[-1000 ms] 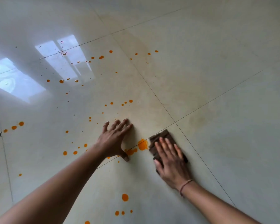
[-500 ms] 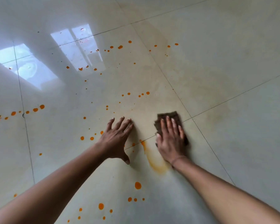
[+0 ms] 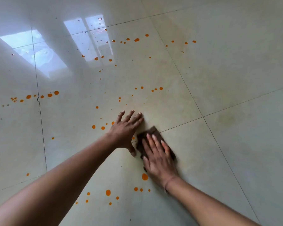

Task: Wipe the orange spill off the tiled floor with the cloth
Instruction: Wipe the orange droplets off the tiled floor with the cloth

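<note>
A dark brown cloth [image 3: 151, 133] lies flat on the glossy cream tiled floor [image 3: 219, 79]. My right hand [image 3: 158, 156] presses down on the cloth with fingers spread, covering most of it. Just left of it, my left hand [image 3: 127, 130] rests palm-down on the tile, fingers apart, its thumb close to the cloth's edge. Orange drops are scattered widely: a large drop [image 3: 144, 176] sits right by my right wrist, a cluster [image 3: 108, 192] lies nearer to me, a row [image 3: 49, 95] runs at the left, and more drops [image 3: 136, 39] dot the far tiles.
Dark grout lines [image 3: 181, 123] cross the floor. Bright window reflections [image 3: 39, 53] glare on the far left tiles, with some droplets inside the glare. The tiles to the right carry only faint yellowish staining [image 3: 225, 119].
My right hand has slid the cloth left and back toward me, next to my left thumb. The orange smear seen half a second ago is no longer visible. The left hand stays planted.
</note>
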Motion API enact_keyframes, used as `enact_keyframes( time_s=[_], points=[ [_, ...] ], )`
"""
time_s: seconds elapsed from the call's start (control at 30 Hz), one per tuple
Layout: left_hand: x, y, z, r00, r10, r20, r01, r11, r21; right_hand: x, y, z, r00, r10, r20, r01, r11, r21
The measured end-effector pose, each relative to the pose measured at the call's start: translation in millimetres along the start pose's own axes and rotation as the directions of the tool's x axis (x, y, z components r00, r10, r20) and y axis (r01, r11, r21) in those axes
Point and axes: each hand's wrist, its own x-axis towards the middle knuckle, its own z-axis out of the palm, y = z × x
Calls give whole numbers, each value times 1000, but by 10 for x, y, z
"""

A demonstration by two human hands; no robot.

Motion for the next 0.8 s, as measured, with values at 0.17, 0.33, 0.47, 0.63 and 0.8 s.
enact_keyframes(
  time_s=[0.17,0.33,0.47,0.63,0.8],
  points=[
    [-13,24,-30,1000,5,13,-5,1000,2,-367,705,-186,971,233,-55,-232,972,32],
    [1,9,-10,1000,11,-3,-10,1000,23,-6,231,-49,984,171,-53,-171,985,14],
    [-21,11,-13,1000,9,-5,-8,999,37,-622,456,-25,996,-74,47,76,996,-43],
    [-39,49,-17,1000,-10,-4,10,999,53,-44,224,-140,951,305,-49,-303,952,51],
    [-156,44,47,997,10,-81,-3,997,76,-868,341,-39,955,-256,152,268,961,-64]
  ],
)
